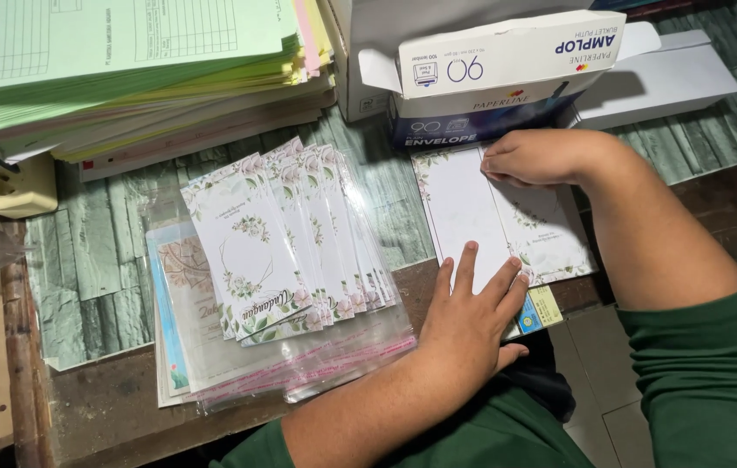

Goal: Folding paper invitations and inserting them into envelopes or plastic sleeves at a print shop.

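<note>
Fingers [472, 277] of the left hand [468, 325] lie spread and flat, pinning a floral card sheet [472, 217] at its 6 o'clock edge. At 12 o'clock, the right hand [537, 158] curls loosely, fingertips pressing the card's fold. At 9 o'clock, sleeved invitations [290, 243] fan over clear sleeves [299, 373]. Beyond, an opened envelope box [498, 82]; contents unseen.

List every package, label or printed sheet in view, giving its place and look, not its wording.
Envelope box: top centre, open flap, white and dark blue.
Paper stack: top left, green, yellow, pink sheets.
Sleeved cards: centre-left, fanned, white floral.
Folded card: under both hands, white floral.
Small label: by the card's lower corner, yellow-blue.
</note>
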